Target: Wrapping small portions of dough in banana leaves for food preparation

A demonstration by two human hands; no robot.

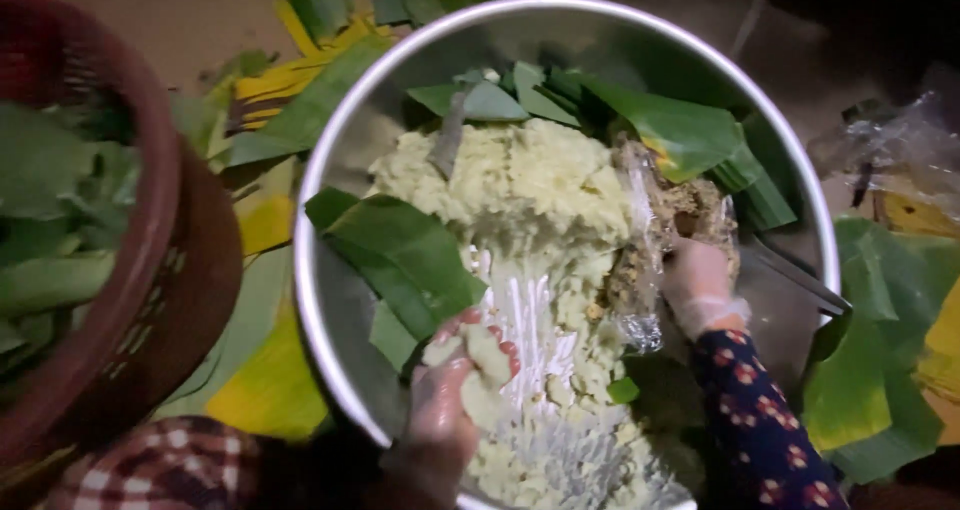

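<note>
- Left hand, gloved, low centre of frame, fingers curled around a lump of pale mashed paste, held over the steel basin.
- Right hand, gloved, floral sleeve, centre right; fingers dip into a clear bag of brown filling; grip cannot be told.
- Risk: the paste looks sticky and crumbly, so bits may drop off the lump or smear the glove.
- Risk: the bag looks limp and could slump, spilling filling into the paste heap.
- Banana leaves crowd the basin's left side and top.
- Red basket sits close at left; free room is lower centre only.
</note>
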